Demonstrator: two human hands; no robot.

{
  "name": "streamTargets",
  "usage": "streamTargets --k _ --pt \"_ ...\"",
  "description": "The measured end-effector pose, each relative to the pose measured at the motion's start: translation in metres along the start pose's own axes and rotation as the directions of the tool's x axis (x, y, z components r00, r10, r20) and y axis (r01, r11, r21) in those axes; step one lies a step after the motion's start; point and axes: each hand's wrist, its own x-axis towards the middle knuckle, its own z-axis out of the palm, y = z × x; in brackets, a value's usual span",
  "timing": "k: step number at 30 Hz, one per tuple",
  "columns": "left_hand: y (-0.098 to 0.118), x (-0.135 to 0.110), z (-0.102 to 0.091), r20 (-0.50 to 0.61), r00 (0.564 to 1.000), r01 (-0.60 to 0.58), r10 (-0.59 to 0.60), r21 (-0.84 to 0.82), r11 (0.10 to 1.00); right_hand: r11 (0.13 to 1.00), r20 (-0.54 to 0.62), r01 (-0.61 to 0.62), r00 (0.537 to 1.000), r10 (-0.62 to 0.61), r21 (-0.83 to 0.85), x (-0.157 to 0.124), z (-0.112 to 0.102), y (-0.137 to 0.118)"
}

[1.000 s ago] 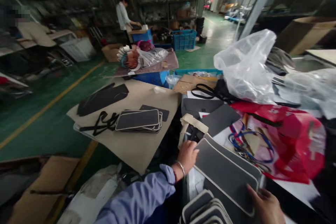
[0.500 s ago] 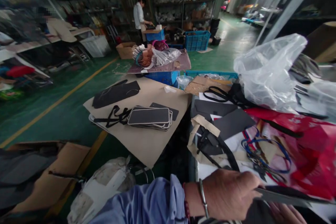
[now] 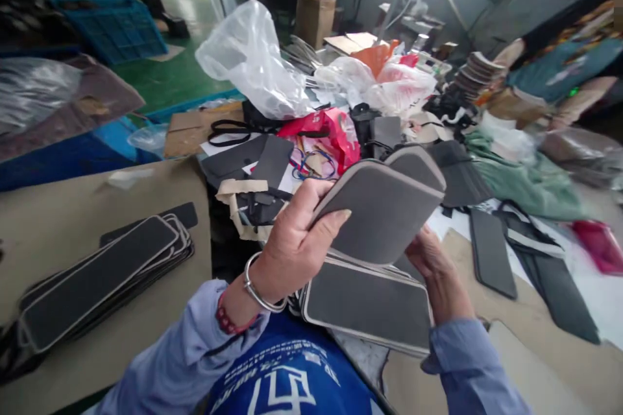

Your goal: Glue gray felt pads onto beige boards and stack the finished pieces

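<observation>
My left hand (image 3: pixel 296 240) is closed on a grey padded panel with pale piping (image 3: pixel 384 207), lifted and tilted in front of me. Under it my right hand (image 3: pixel 438 272) reaches beneath the lifted panel, fingers curled at its lower edge and partly hidden. A stack of the same grey panels (image 3: pixel 365 301) lies below both hands, close to my body. I wear a light blue sleeve and a metal bangle on the left wrist.
A second stack of long grey panels (image 3: pixel 97 279) lies on a brown board (image 3: pixel 73 207) at left. Behind are a clear plastic bag (image 3: pixel 253 58), a red bag (image 3: pixel 335 130), black straps, dark fabric pieces (image 3: pixel 491 253) at right, and another person's sleeve (image 3: pixel 569 52) far right.
My view has swung right, from the green floor and aisle to the cluttered table. My left hand has lifted one grey panel up off the stack; my right hand now sits beneath it.
</observation>
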Motion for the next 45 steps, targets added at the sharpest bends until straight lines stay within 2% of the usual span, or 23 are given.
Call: streamTargets --k 2,4,6,7,9,10,12,14,16,17,19,21,24,29,32,35,40,45 --pt "-0.008 -0.008 0.004 0.008 0.993 0.122 -0.122 -0.145 0.982 0.999 -0.107 -0.027 0.994 0.032 0.043 -0.033 -0.023 -0.001" --pt "-0.027 -0.022 0.008 0.023 0.961 0.274 -0.277 -0.241 0.931 0.997 -0.196 -0.077 0.978 0.076 0.005 -0.066 -0.041 0.003" --pt "-0.058 -0.042 0.013 0.044 0.898 0.434 -0.437 -0.253 0.865 0.97 -0.283 -0.172 0.952 0.119 -0.171 -0.093 -0.051 0.016" --pt "-0.076 -0.054 0.016 0.049 0.863 0.5 -0.503 -0.228 0.835 0.927 -0.317 -0.226 0.94 0.127 -0.298 -0.103 -0.052 0.026" --pt "-0.113 -0.077 0.023 0.043 0.792 0.609 -0.609 -0.105 0.786 0.778 -0.36 -0.293 0.928 0.092 -0.556 -0.113 -0.051 0.054" --pt "-0.129 -0.088 0.026 0.014 0.767 0.641 -0.641 0.015 0.767 0.694 -0.369 -0.298 0.928 0.051 -0.655 -0.115 -0.05 0.069" --pt "-0.153 -0.102 0.029 -0.136 0.77 0.633 -0.623 0.283 0.721 0.597 -0.385 -0.29 0.922 -0.035 -0.748 -0.113 -0.05 0.098" --pt "-0.166 -0.109 0.03 -0.256 0.804 0.591 -0.537 0.442 0.674 0.624 -0.432 -0.288 0.898 -0.088 -0.727 -0.11 -0.056 0.119" --pt "-0.171 -0.11 0.029 -0.309 0.803 0.596 -0.51 0.435 0.675 0.732 -0.493 -0.323 0.87 -0.02 -0.6 -0.107 -0.067 0.13" --pt "-0.172 -0.109 0.028 -0.319 0.781 0.624 -0.536 0.383 0.681 0.783 -0.498 -0.357 0.864 0.071 -0.509 -0.105 -0.074 0.133" --pt "-0.174 -0.107 0.027 -0.322 0.709 0.703 -0.628 0.254 0.664 0.831 -0.411 -0.439 0.865 0.288 -0.341 -0.101 -0.085 0.132" --pt "-0.177 -0.104 0.027 -0.296 0.63 0.772 -0.718 0.139 0.62 0.832 -0.248 -0.497 0.862 0.442 -0.245 -0.097 -0.091 0.129" --pt "-0.181 -0.1 0.026 -0.223 0.54 0.834 -0.812 0.015 0.551 0.825 -0.051 -0.554 0.832 0.552 -0.11 -0.09 -0.094 0.125" --pt "-0.176 -0.096 0.026 0.1 0.438 0.895 -0.893 -0.146 0.422 0.705 0.15 -0.69 0.724 0.674 0.162 -0.083 -0.098 0.125" --pt "-0.169 -0.099 0.029 0.177 0.412 0.904 -0.894 -0.198 0.378 0.666 0.234 -0.72 0.694 0.681 0.197 -0.083 -0.098 0.124" --pt "-0.162 -0.105 0.033 0.124 0.409 0.898 -0.904 -0.232 0.375 0.679 0.264 -0.71 0.702 0.661 0.187 -0.084 -0.096 0.122" --pt "-0.154 -0.12 0.038 0.022 0.428 0.863 -0.904 -0.308 0.401 0.747 0.18 -0.66 0.746 0.641 0.075 -0.098 -0.096 0.129" --pt "-0.151 -0.137 0.035 0.041 0.41 0.871 -0.911 -0.313 0.378 0.785 0.118 -0.618 0.783 0.61 0.041 -0.114 -0.095 0.144"
